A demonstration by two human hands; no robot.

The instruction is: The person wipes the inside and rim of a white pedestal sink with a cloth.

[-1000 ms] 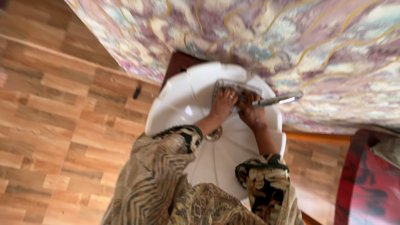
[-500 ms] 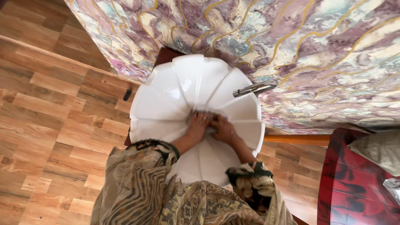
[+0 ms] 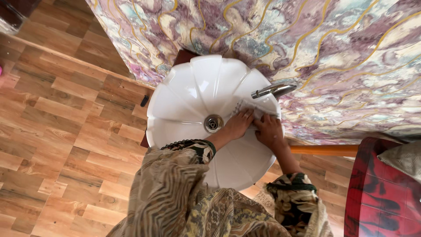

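Note:
A white scalloped washbasin (image 3: 193, 92) is fixed to a marbled wall, with a metal drain (image 3: 213, 123) at its middle. A chrome tap (image 3: 272, 91) juts over its right side. Under the tap lies a pale cloth (image 3: 246, 107), pressed against the basin wall. My left hand (image 3: 238, 125) rests on the cloth's lower left part. My right hand (image 3: 268, 131) holds the cloth's right part, close beside the left hand. Both arms wear patterned sleeves with dark cuffs.
The marbled purple and gold wall (image 3: 333, 48) fills the upper right. Wood-pattern flooring (image 3: 61, 131) spreads to the left. A red patterned piece of furniture (image 3: 381, 193) stands at the lower right, with an orange bar (image 3: 324, 150) beside the basin. A small dark object (image 3: 144, 100) lies on the floor.
The view has shifted, so the basin sits more central. Both hands moved from the basin's lower middle up to the right, under the tap, where the cloth shows again.

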